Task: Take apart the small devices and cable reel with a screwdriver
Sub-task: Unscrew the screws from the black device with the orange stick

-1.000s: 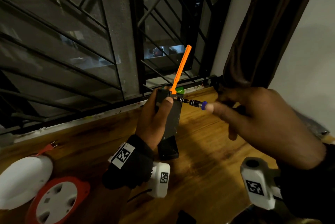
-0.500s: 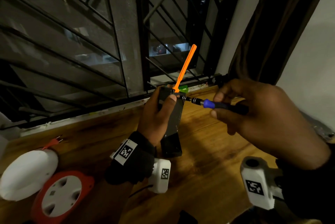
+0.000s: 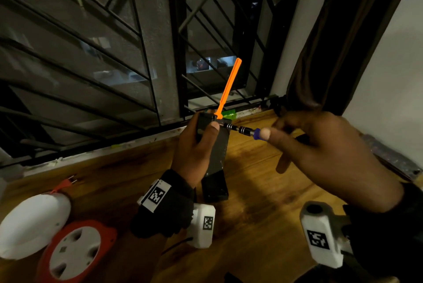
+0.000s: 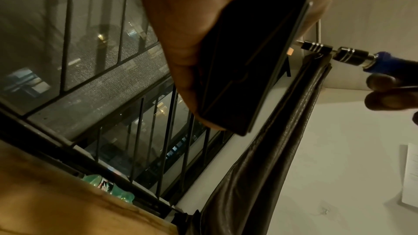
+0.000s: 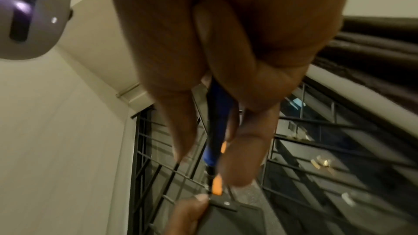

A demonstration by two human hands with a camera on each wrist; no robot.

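Note:
My left hand point(image 3: 199, 145) grips a flat black device point(image 3: 217, 145) upright above the wooden table point(image 3: 263, 202), thumb near its top edge; the left wrist view shows the same device point(image 4: 244, 60) in my palm. An orange plastic arm point(image 3: 229, 88) sticks up from the device's top. My right hand point(image 3: 320, 145) pinches the blue-and-black handle of a screwdriver point(image 3: 245, 131), whose tip meets the device's top right corner. The right wrist view shows the screwdriver handle point(image 5: 217, 131) running between my fingers down to the device point(image 5: 230, 217).
A second black part point(image 3: 215, 187) lies on the table below the held device. At the lower left lie a white dome cover point(image 3: 32, 225) and the red-and-white cable reel point(image 3: 73, 253). A barred window point(image 3: 114, 42) and dark curtain point(image 3: 332, 42) stand behind, with a green bottle point(image 4: 108, 187) on the sill.
My right-hand fingers have shifted along the screwdriver handle, now nearer its blue collar. The device and my left hand stay in the same place.

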